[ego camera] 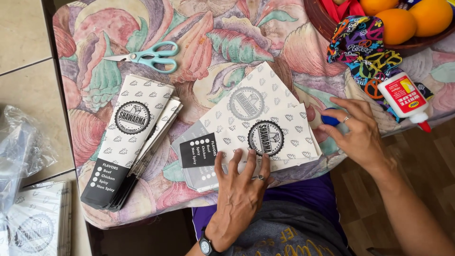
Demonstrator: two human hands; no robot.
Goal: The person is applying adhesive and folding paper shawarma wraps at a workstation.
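**Hands on a printed paper sleeve at the table edge**

The folded paper sleeve (258,125) — white, patterned, with a round black emblem and a black end panel — lies near the front edge of the floral tablecloth (213,42). The left hand (239,189) rests flat on its lower edge, fingers spread, apparently pinning it so it cannot slide. The right hand (355,132) sits just beside the sleeve's right corner, fingers curled around a small blue cap (329,118). A white glue bottle (405,97) lies near that hand, close enough to reach. To the left is a stack of finished sleeves (128,147), with teal scissors (147,57) above it. A bowl of oranges (407,21) occupies the far right corner — well apart from the work.
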